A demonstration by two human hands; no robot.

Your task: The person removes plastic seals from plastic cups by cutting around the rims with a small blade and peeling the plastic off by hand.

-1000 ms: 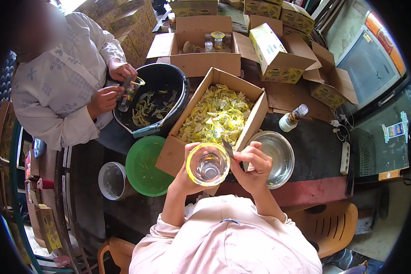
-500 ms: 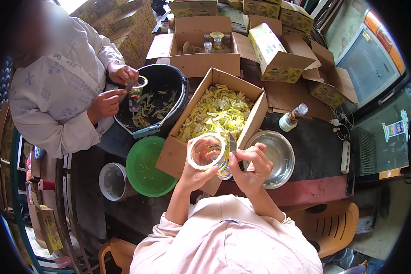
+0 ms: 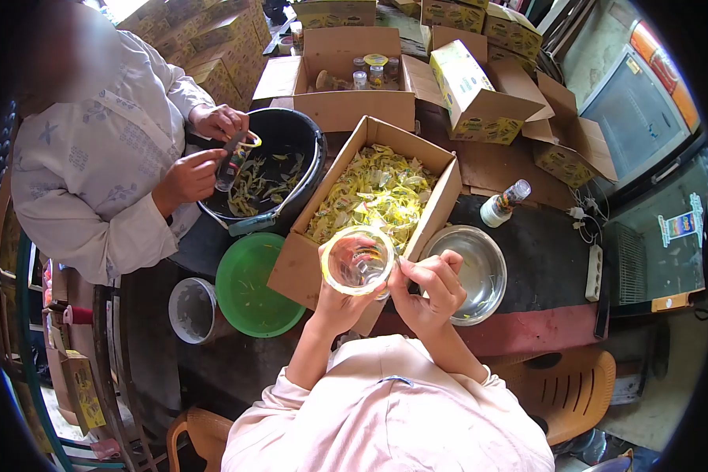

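Observation:
My left hand (image 3: 337, 308) is wrapped around a clear plastic jar (image 3: 359, 261), its round mouth tilted up toward me. Printed colours show through the wall. At the jar's right side, my right hand (image 3: 431, 289) is closed in a pinch. Half a second ago a short grey knife blade stood up from those fingers; now it is almost hidden against the jar. Just beyond both hands, a cardboard box (image 3: 299, 271) holds a heap of yellow and clear plastic scraps (image 3: 377, 197). A steel bowl (image 3: 492, 295) lies right of my right hand.
Across the left side, a co-worker's hands (image 3: 193, 177) hold a blade and another jar above a black bucket (image 3: 316, 169). Nearby are a green basin (image 3: 232, 291), a white pail (image 3: 182, 291), and a labelled bottle (image 3: 502, 204). Open cartons (image 3: 354, 110) stand behind.
The jar has turned in my left hand, its mouth facing me more. My right hand has shifted slightly down and left, and the blade has dropped from clear view.

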